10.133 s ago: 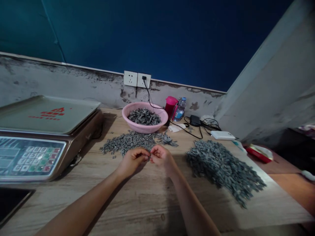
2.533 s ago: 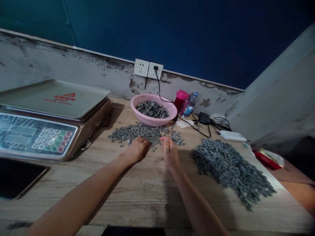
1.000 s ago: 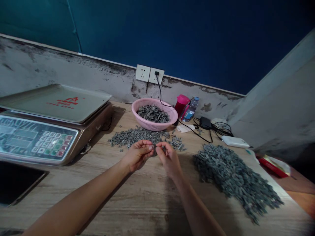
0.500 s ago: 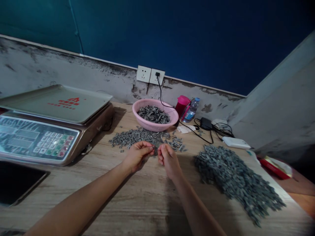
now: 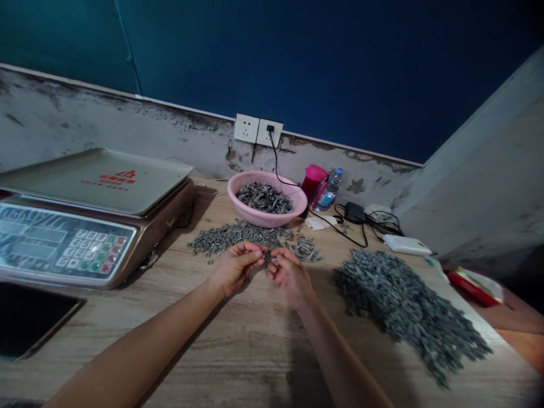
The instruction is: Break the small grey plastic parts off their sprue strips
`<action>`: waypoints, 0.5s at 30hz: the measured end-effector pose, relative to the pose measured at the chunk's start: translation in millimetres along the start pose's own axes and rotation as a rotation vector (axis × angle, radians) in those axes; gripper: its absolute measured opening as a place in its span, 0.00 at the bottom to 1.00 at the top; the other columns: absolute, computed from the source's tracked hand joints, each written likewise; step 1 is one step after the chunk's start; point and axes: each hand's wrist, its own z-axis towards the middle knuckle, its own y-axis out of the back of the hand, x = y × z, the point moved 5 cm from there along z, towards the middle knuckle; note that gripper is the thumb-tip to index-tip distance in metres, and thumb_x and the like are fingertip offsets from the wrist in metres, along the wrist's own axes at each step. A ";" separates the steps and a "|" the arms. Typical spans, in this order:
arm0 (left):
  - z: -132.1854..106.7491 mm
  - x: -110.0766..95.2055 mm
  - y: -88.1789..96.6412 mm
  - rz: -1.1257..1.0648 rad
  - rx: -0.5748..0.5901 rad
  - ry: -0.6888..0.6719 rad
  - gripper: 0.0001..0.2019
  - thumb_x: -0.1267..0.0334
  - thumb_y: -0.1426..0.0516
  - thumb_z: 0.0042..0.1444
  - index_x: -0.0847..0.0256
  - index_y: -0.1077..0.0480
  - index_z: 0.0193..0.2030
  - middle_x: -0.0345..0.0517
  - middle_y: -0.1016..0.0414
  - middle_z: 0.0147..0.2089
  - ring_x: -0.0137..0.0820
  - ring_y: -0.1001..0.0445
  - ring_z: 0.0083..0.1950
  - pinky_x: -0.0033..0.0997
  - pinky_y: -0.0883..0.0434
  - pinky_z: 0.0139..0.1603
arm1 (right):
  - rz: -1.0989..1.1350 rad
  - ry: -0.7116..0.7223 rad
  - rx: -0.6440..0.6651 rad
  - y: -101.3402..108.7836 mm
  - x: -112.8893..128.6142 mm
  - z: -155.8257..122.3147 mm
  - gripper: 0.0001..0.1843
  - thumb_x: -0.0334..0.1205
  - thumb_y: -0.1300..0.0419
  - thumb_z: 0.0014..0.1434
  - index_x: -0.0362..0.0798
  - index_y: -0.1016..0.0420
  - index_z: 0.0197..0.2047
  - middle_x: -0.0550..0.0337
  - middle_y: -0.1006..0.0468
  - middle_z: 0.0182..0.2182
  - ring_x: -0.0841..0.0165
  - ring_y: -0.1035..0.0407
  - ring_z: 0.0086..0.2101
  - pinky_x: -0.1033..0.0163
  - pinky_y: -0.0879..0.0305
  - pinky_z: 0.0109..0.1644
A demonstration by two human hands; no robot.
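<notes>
Over the table's middle, my left hand (image 5: 238,268) is closed in a pinch, thumb against forefinger, on a small dark grey piece whose kind I cannot make out. Facing it, my right hand (image 5: 290,273) is also closed, its fingertips almost touching the left ones; what it grips is too small to name. Just beyond the hands lies a spread of small grey pieces (image 5: 225,235). Behind that stands a pink plastic basket (image 5: 267,217) holding longer grey strips (image 5: 266,197). To the right lies a large heap of grey-green pieces (image 5: 403,300).
A weighing scale (image 5: 164,215) stands at the left, with a dark flat device (image 5: 34,317) before it. Along the wall are a pink-lidded cup (image 5: 312,180), a water bottle (image 5: 330,190), a black adapter (image 5: 354,212) with cables, and a white box-like device (image 5: 407,245).
My right hand has turned slightly and its fingertips have come closer to the left hand's. The left hand stays nearly in place, still pinching.
</notes>
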 end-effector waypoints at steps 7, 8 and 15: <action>-1.0 6.5 -0.7 -0.041 0.040 -0.010 0.11 0.72 0.33 0.36 0.67 0.31 0.24 0.43 0.25 0.31 0.23 0.28 0.28 0.18 0.32 0.28 | 0.062 0.009 -0.001 -0.6 0.1 -4.2 0.14 0.36 0.32 0.41 0.47 0.32 0.30 0.64 0.28 0.27 0.72 0.32 0.30 0.66 0.35 0.35; -1.3 6.9 -0.8 -0.039 0.047 -0.018 0.11 0.72 0.33 0.37 0.66 0.31 0.25 0.42 0.25 0.31 0.24 0.28 0.29 0.19 0.31 0.29 | 0.071 0.009 -0.006 -1.1 -0.8 -4.8 0.14 0.35 0.31 0.41 0.47 0.32 0.29 0.64 0.28 0.26 0.73 0.32 0.29 0.66 0.35 0.35; -3.1 9.3 -3.4 -0.026 0.107 -0.035 0.14 0.74 0.33 0.38 0.64 0.30 0.33 0.41 0.26 0.31 0.24 0.27 0.32 0.21 0.30 0.35 | 0.074 -0.018 -0.027 0.6 -11.0 -3.7 0.12 0.34 0.31 0.41 0.45 0.31 0.27 0.64 0.27 0.25 0.74 0.33 0.27 0.69 0.37 0.32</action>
